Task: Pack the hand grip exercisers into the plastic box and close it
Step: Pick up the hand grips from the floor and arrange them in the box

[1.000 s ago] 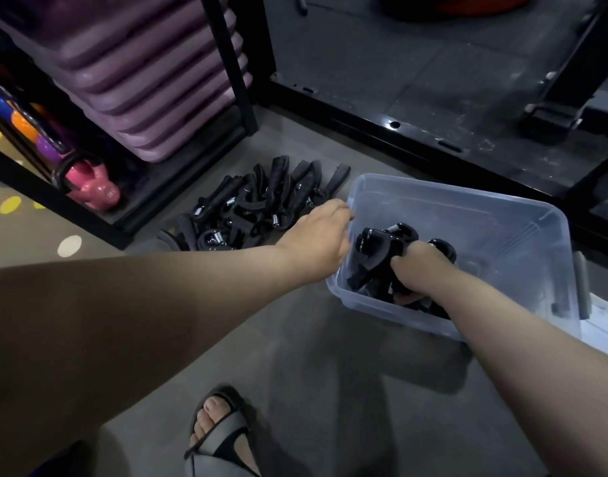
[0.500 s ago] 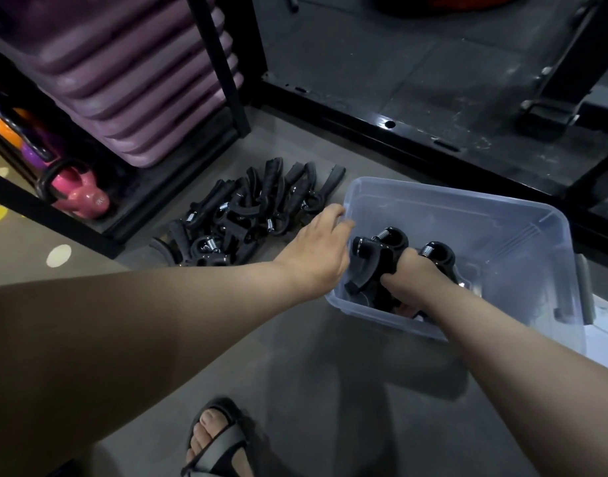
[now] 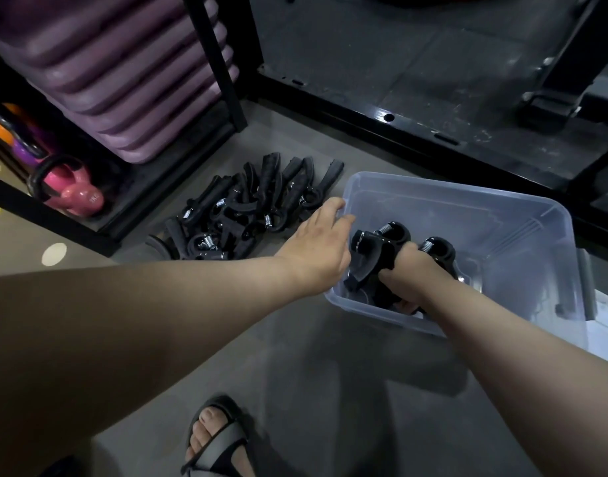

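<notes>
Clear plastic box (image 3: 522,215), steadied at its left rim by left hand (image 3: 318,244), fingers loosely spread. Right hand (image 3: 411,273), fingers clamped on black exercisers (image 3: 381,247), lowering them inside; floor pile (image 3: 247,208) waiting left, near for easy reaching.

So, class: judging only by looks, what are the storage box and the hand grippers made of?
Plastic box: looks like translucent, slightly frosted plastic; the floor shows through its walls. Hand grip exercisers: seemingly matte black plastic or foam handles, too dim to tell which, with shiny coiled springs that are probably steel.
</notes>
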{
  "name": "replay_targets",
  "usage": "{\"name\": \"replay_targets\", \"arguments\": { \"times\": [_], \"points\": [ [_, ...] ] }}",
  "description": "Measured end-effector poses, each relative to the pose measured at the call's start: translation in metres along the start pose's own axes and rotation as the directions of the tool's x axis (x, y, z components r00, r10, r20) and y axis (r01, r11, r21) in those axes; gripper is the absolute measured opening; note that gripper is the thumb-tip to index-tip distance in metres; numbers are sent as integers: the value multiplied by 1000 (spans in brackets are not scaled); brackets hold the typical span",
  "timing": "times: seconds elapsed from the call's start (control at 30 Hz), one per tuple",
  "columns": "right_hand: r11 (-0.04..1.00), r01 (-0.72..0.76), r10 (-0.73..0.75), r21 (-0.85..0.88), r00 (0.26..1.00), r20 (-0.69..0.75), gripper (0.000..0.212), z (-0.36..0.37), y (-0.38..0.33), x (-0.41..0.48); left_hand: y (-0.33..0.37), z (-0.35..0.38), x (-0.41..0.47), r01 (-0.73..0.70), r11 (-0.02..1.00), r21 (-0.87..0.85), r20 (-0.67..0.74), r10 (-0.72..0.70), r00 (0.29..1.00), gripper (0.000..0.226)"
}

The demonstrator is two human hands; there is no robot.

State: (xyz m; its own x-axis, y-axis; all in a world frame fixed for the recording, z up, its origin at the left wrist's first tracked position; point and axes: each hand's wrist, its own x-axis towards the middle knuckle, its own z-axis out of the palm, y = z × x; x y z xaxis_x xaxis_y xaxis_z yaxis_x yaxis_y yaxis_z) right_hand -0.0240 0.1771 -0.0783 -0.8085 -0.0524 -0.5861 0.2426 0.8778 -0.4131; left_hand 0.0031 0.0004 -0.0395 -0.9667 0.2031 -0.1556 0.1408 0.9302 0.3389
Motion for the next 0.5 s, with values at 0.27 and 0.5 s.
{"name": "replay_targets", "arguments": {
  "times": [0.27, 0.5],
  "points": [
    [982, 53, -91, -179, 974, -208, 32, -8, -17, -3, -12, 0, -2, -44, 999, 4, 1, 44, 999, 50],
    [852, 519, -456, 63, 797, -397, 47, 6, -79, -7, -47, -5, 2, -25, 999, 20, -118, 27, 993, 53]
  ]
}}
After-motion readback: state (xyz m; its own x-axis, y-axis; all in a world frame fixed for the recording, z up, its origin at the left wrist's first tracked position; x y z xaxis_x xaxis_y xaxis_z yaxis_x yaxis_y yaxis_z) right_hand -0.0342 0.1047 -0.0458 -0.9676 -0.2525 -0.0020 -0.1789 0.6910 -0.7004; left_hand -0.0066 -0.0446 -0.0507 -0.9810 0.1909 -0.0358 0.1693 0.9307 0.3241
